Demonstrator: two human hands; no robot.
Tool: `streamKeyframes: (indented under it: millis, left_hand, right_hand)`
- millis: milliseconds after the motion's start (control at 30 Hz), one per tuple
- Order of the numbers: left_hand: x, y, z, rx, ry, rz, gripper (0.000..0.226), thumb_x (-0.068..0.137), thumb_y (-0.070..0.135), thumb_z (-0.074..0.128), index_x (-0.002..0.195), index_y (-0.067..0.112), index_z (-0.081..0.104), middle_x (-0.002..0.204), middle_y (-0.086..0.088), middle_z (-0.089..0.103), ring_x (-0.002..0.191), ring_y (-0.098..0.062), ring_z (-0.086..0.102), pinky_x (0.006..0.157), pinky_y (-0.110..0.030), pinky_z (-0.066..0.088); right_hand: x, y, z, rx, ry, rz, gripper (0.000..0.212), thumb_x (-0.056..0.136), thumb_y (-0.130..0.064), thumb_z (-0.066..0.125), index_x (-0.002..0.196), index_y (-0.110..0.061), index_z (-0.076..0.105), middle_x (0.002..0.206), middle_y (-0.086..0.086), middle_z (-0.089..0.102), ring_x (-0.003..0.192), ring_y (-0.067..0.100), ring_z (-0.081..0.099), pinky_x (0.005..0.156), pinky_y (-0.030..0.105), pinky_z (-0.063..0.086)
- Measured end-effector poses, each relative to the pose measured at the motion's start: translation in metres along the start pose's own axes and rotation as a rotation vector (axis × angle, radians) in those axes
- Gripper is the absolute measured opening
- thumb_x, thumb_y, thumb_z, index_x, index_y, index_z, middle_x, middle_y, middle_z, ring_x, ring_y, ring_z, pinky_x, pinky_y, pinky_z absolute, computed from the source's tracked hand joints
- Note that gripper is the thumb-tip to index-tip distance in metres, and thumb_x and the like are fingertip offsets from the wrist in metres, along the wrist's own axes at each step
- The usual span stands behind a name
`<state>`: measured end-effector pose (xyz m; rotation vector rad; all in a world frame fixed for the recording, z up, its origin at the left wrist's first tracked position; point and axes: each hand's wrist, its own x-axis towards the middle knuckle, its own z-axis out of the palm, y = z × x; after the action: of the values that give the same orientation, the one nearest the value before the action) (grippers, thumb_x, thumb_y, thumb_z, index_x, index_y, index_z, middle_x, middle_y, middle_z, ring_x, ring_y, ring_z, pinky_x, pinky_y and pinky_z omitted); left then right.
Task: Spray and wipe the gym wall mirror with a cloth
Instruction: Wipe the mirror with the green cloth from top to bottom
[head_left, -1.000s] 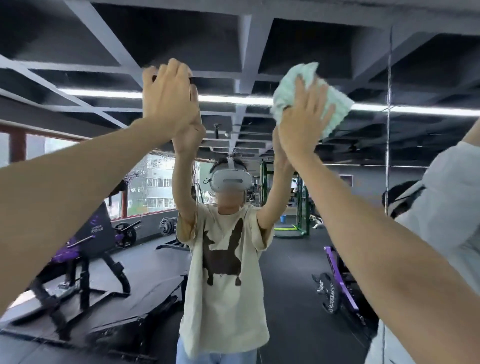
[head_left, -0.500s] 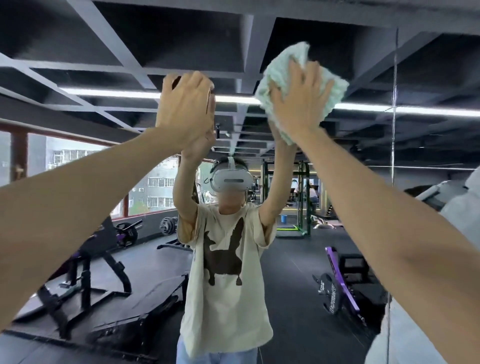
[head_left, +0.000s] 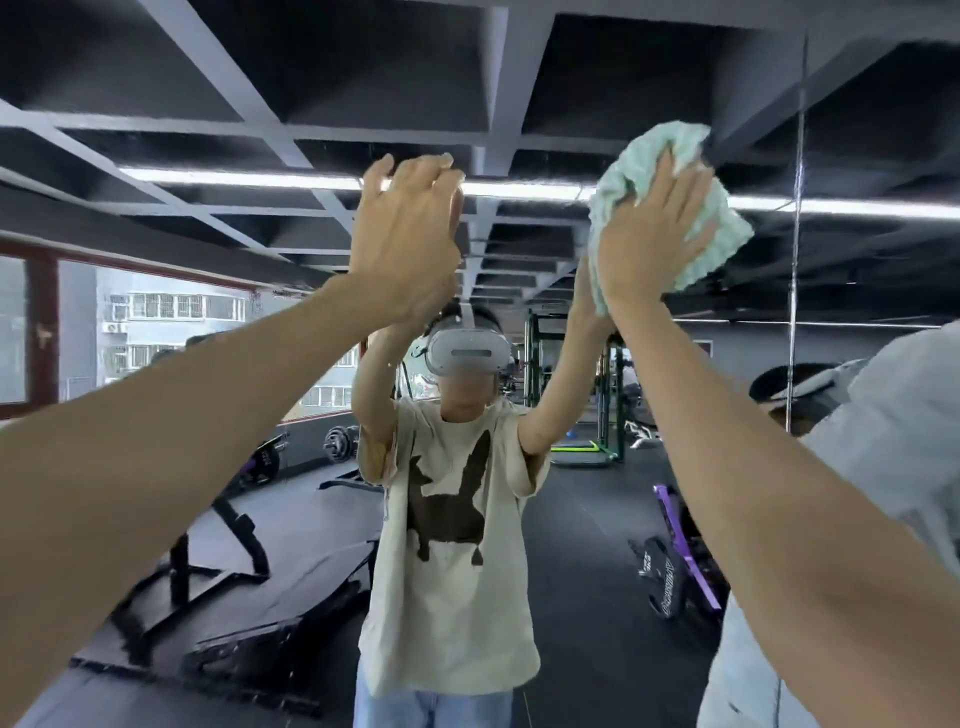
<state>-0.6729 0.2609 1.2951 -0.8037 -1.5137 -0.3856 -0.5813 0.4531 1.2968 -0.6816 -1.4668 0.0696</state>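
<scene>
Tech 1: Gym wall mirror (head_left: 582, 545) fills the view, reflecting dark ceiling beams (head_left: 260, 104), a strip light (head_left: 234, 179) and weight benches (head_left: 234, 545). Cloth location?

Tech 2: The pale green cloth (head_left: 727, 228) sits high on the glass, right of centre. The right hand (head_left: 649, 234) presses it flat, fingers spread and fairly straight.

Tech 1: Left hand?

Tech 2: The left hand (head_left: 405, 234) is raised at similar height, well apart from the cloth. Its fingers lie close together, bent forward. Whether they grip anything cannot be told.

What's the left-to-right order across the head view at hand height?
reflected window → left hand → right hand, pressed on the cloth → vertical mirror seam
</scene>
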Motion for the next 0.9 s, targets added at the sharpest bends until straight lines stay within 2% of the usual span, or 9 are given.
streamKeyframes:
  millis: [100, 167, 333, 400, 467, 600, 633, 800, 900]
  left_hand:
    - [0.002, 0.011, 0.006, -0.044, 0.040, -0.077, 0.037, 0.086, 0.013, 0.049, 0.122, 0.011, 0.053, 0.129, -0.008, 0.052, 0.120, -0.024, 0.046, 0.108, -0.039, 0.023]
    - [0.000, 0.021, 0.006, -0.060, 0.054, -0.102, 0.031, 0.089, 0.018, 0.048, 0.120, 0.012, 0.054, 0.124, -0.009, 0.053, 0.115, -0.026, 0.048, 0.106, -0.039, 0.025]
    - [-0.008, 0.028, -0.006, 0.013, 0.041, 0.008, 0.037, 0.084, 0.010, 0.046, 0.120, 0.011, 0.051, 0.123, -0.009, 0.050, 0.117, -0.026, 0.045, 0.109, -0.042, 0.022]
    - [-0.010, 0.025, -0.010, 0.046, 0.044, 0.044, 0.035, 0.084, 0.012, 0.045, 0.119, 0.010, 0.051, 0.122, -0.010, 0.051, 0.116, -0.026, 0.046, 0.110, -0.041, 0.020]
    - [-0.011, 0.024, -0.009, 0.075, 0.040, 0.052, 0.034, 0.084, 0.013, 0.044, 0.117, 0.009, 0.052, 0.120, -0.010, 0.052, 0.114, -0.026, 0.047, 0.110, -0.042, 0.020]
    - [-0.012, 0.029, -0.003, 0.054, -0.019, 0.004, 0.037, 0.082, 0.012, 0.048, 0.119, 0.009, 0.052, 0.119, -0.008, 0.052, 0.114, -0.025, 0.047, 0.110, -0.042, 0.021]
    - [-0.013, 0.031, -0.002, 0.050, -0.035, -0.003, 0.039, 0.081, 0.012, 0.050, 0.119, 0.009, 0.051, 0.119, -0.008, 0.052, 0.114, -0.025, 0.047, 0.110, -0.042, 0.021]
    - [-0.019, 0.027, -0.003, 0.043, -0.022, 0.028, 0.041, 0.080, 0.014, 0.051, 0.121, 0.010, 0.050, 0.121, -0.007, 0.051, 0.116, -0.023, 0.046, 0.110, -0.041, 0.021]
    - [-0.018, 0.027, -0.003, 0.009, -0.013, -0.017, 0.040, 0.080, 0.010, 0.050, 0.120, 0.009, 0.050, 0.120, -0.008, 0.051, 0.115, -0.023, 0.046, 0.109, -0.040, 0.023]
  right_hand:
    - [-0.047, -0.009, 0.008, -0.121, -0.162, -0.718, 0.061, 0.094, -0.037, 0.020, 0.152, -0.025, 0.013, 0.159, 0.000, 0.006, 0.148, 0.021, 0.005, 0.117, 0.046, -0.004]
    - [-0.042, 0.003, 0.005, -0.169, -0.224, -0.893, 0.061, 0.093, -0.040, 0.016, 0.152, -0.023, 0.020, 0.159, 0.002, 0.016, 0.147, 0.021, 0.010, 0.117, 0.047, -0.002]
    - [0.005, 0.058, -0.004, -0.064, 0.022, 0.000, 0.054, 0.101, -0.029, 0.024, 0.153, -0.025, 0.012, 0.160, 0.005, 0.011, 0.148, 0.022, 0.005, 0.118, 0.052, 0.005]
    - [0.004, 0.063, -0.007, -0.035, 0.057, 0.175, 0.054, 0.102, -0.032, 0.022, 0.154, -0.022, 0.010, 0.161, 0.006, 0.009, 0.148, 0.025, 0.004, 0.117, 0.055, 0.007]
    - [-0.017, 0.058, -0.004, -0.039, 0.065, 0.089, 0.056, 0.099, -0.033, 0.020, 0.154, -0.022, 0.012, 0.160, 0.008, 0.012, 0.148, 0.026, 0.007, 0.116, 0.057, 0.008]
    - [-0.063, 0.066, 0.007, -0.099, -0.089, -0.727, 0.057, 0.092, -0.031, 0.032, 0.148, -0.021, 0.029, 0.155, 0.008, 0.026, 0.144, 0.024, 0.018, 0.117, 0.047, 0.005]
    - [-0.055, 0.074, 0.005, -0.103, -0.102, -0.726, 0.057, 0.092, -0.032, 0.031, 0.148, -0.021, 0.030, 0.155, 0.009, 0.028, 0.144, 0.024, 0.019, 0.118, 0.047, 0.006]
    - [-0.026, 0.085, -0.011, -0.019, 0.042, 0.243, 0.056, 0.099, -0.029, 0.022, 0.153, -0.019, 0.014, 0.159, 0.011, 0.014, 0.147, 0.029, 0.011, 0.115, 0.058, 0.013]
    - [-0.070, 0.060, -0.006, -0.019, -0.006, -0.328, 0.061, 0.092, -0.036, 0.020, 0.150, -0.019, 0.017, 0.155, 0.012, 0.020, 0.139, 0.031, 0.029, 0.113, 0.056, 0.022]
